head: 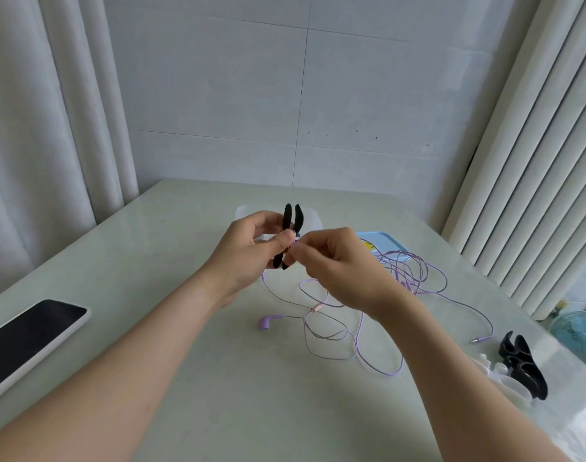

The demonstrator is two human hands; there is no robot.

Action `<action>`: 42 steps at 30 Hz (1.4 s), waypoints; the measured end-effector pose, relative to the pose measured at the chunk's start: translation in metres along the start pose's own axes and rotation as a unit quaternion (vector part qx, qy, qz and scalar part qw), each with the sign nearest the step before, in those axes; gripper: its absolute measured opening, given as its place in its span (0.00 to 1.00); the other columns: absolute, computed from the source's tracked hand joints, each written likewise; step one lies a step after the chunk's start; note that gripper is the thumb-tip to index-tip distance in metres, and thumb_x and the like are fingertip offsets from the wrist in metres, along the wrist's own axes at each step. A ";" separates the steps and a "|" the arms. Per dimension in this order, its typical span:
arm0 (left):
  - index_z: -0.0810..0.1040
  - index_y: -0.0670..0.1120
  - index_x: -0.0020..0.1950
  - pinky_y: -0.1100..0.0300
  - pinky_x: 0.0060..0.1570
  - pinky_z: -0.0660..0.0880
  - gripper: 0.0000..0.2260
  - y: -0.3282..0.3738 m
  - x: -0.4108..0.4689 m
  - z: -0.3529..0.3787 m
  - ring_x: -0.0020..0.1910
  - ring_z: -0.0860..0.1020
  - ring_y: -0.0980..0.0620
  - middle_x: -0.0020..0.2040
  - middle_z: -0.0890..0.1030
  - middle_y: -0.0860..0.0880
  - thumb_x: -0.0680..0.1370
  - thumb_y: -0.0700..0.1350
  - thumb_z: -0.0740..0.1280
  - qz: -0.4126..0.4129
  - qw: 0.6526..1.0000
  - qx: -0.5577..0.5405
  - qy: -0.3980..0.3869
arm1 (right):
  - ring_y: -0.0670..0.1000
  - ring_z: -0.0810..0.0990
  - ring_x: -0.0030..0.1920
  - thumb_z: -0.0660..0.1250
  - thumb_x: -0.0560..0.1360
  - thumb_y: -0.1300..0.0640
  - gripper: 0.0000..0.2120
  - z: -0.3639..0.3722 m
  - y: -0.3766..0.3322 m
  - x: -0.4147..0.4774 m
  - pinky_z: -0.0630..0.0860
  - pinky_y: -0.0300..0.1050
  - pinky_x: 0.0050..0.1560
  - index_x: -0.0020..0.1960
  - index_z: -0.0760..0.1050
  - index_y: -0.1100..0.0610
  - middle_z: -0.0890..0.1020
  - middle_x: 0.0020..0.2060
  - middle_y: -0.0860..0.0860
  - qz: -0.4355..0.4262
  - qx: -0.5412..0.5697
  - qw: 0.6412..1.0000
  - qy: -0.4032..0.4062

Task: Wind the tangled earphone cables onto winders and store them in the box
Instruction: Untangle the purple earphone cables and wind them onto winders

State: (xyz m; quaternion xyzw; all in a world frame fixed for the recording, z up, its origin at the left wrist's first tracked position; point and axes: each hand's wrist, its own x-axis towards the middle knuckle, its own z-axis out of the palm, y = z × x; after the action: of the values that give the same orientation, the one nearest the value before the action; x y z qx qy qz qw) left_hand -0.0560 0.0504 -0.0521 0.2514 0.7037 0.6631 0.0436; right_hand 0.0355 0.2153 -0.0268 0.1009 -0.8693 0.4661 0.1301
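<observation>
Left grip (248, 251) holds black forked winder (287, 220) upright; right grip (335, 261) pinches lilac cable (316, 308), loosely tangled.

The middle of the black winder (289, 216) is covered by the fingers of the left hand (248, 251). The spot where the purple cable (331, 338) is pinched by the right hand (338, 268) is hidden behind both. The clear box (248, 211) and blue lid (385, 240) are largely screened by the hands. The phone (28, 338) is cut by the left edge and the fan (575, 331) by the right. The white winders (505, 381) are blurred.
</observation>
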 end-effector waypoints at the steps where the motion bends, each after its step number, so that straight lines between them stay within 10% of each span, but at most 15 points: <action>1: 0.81 0.47 0.60 0.49 0.54 0.82 0.06 0.000 0.000 0.000 0.47 0.85 0.50 0.51 0.86 0.51 0.84 0.43 0.69 -0.003 1.000 0.002 -0.020 | 0.50 0.59 0.27 0.63 0.84 0.57 0.14 -0.001 0.000 0.001 0.58 0.41 0.28 0.45 0.83 0.59 0.65 0.26 0.48 0.004 0.020 1.000 0.017; 19: 0.73 0.41 0.64 0.56 0.42 0.67 0.10 0.006 -0.007 0.022 0.41 0.74 0.49 0.49 0.83 0.48 0.88 0.46 0.59 -0.021 0.989 0.007 -0.149 | 0.48 0.61 0.23 0.62 0.86 0.52 0.16 -0.019 0.007 0.008 0.59 0.40 0.27 0.43 0.78 0.59 0.65 0.24 0.45 0.109 0.195 0.961 0.163; 29: 0.81 0.45 0.67 0.55 0.65 0.76 0.14 0.010 -0.007 0.023 0.61 0.83 0.49 0.60 0.86 0.46 0.84 0.45 0.67 0.026 0.985 -0.032 -0.167 | 0.44 0.61 0.24 0.69 0.81 0.42 0.22 -0.022 0.031 0.015 0.61 0.42 0.31 0.43 0.82 0.62 0.64 0.20 0.41 0.087 0.029 0.959 0.270; 34: 0.83 0.42 0.63 0.61 0.50 0.80 0.15 0.010 -0.007 0.023 0.52 0.85 0.50 0.55 0.87 0.44 0.77 0.44 0.73 0.032 0.990 -0.076 -0.114 | 0.44 0.65 0.22 0.70 0.81 0.42 0.20 -0.019 0.034 0.016 0.63 0.41 0.31 0.36 0.80 0.54 0.67 0.17 0.40 0.101 -0.024 0.962 0.251; 42: 0.84 0.41 0.59 0.51 0.57 0.83 0.11 0.008 -0.001 0.020 0.54 0.86 0.46 0.51 0.88 0.44 0.78 0.40 0.75 0.032 0.995 -0.096 -0.021 | 0.45 0.67 0.23 0.65 0.83 0.54 0.19 -0.009 0.030 0.015 0.64 0.35 0.27 0.33 0.78 0.50 0.66 0.17 0.43 0.102 -0.150 0.975 0.130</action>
State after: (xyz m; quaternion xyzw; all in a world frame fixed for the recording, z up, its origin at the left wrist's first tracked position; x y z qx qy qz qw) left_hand -0.0451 0.0678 -0.0468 0.2821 0.6277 0.7229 0.0613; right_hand 0.0135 0.2384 -0.0413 -0.0702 -0.9105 0.3507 0.2077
